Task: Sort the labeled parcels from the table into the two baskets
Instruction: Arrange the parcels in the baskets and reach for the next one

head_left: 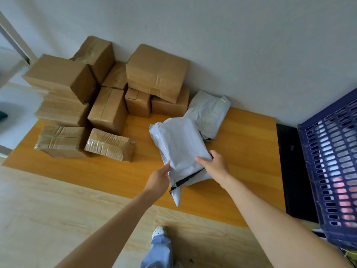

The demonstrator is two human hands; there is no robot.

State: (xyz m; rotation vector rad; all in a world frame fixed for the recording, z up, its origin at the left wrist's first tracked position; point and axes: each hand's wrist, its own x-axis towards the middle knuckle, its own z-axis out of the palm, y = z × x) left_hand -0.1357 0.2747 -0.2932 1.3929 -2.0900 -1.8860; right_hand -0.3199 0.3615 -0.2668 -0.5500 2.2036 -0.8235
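Sorting looks barely begun: many boxes [108, 105] and a second mailer [210, 113] wait on the counter [241, 151], while the basket [328, 151] seems to hold little. Both grips close on one mailer [179, 144] over the counter, left hand [158, 178] pinching its left edge, right hand [214, 167] clasping its right.
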